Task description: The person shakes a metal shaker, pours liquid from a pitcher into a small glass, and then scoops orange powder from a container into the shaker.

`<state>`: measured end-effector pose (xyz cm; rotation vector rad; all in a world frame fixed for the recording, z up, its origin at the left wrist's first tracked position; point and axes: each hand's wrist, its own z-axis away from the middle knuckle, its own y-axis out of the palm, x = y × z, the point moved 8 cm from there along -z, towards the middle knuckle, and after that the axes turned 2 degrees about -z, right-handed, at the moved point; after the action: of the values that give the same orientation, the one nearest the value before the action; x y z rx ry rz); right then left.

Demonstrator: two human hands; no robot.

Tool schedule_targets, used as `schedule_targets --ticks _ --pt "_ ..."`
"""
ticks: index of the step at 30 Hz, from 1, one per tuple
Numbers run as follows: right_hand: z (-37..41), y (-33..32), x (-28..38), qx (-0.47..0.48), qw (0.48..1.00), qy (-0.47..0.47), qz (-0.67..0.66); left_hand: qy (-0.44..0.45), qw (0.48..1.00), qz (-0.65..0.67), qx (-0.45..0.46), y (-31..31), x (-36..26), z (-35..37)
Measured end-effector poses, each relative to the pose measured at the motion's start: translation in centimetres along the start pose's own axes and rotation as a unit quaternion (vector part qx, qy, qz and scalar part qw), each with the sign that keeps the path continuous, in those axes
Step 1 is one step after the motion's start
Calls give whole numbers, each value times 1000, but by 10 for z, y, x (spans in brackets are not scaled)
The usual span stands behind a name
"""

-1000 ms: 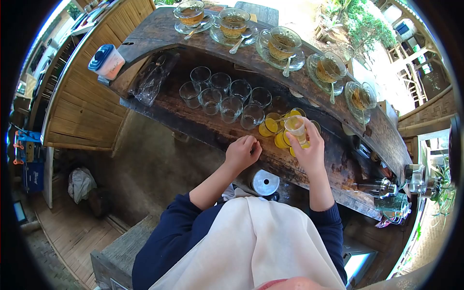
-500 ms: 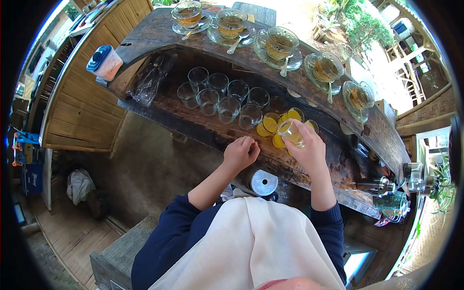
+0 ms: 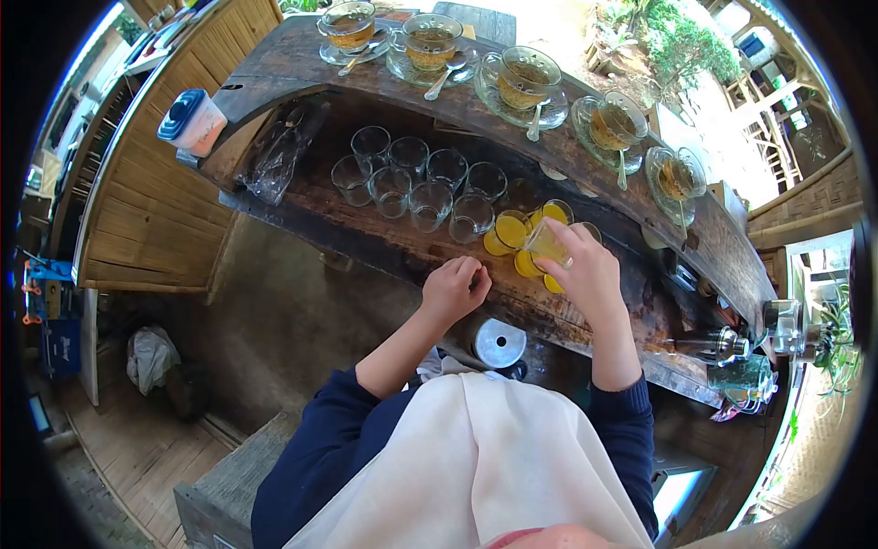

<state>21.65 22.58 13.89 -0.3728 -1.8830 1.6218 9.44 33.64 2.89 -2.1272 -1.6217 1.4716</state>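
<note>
Bare counter lies open to us between the right hand and the metal vessel. Leftward, yellow-filled glasses crowd beside the hand, then empty glasses block us; behind, the cup-lined ledge hems us in.

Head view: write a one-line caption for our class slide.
Right hand holds a small clear glass tilted above round glasses of yellow liquid; left hand rests curled nearby.

Glasses on shelf, cups behind
</note>
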Motion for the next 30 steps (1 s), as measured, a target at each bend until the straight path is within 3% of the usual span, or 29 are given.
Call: schedule_targets --ticks 7,13,15,19,21,24,30 --pt "7 -1 -3 -60 994 26 -93 17 1000 5 -20 -1 -2 -1" --pt "28 18 10 -46 950 47 -304 32 999 12 -31 0 -2 1" --pt "37 39 16 -17 910 22 -414 35 999 13 -26 -2 -4 1" --pt "53 49 23 -69 907 -10 -416 17 1000 6 21 2 -2 2" --pt "61 71 13 -67 903 13 -424 17 1000 5 24 5 -1 2" --pt "71 90 1 -105 858 43 -501 16 1000 4 20 5 -2 2" --pt "88 88 -19 -120 846 80 -513 13 1000 6 8 4 -2 2"
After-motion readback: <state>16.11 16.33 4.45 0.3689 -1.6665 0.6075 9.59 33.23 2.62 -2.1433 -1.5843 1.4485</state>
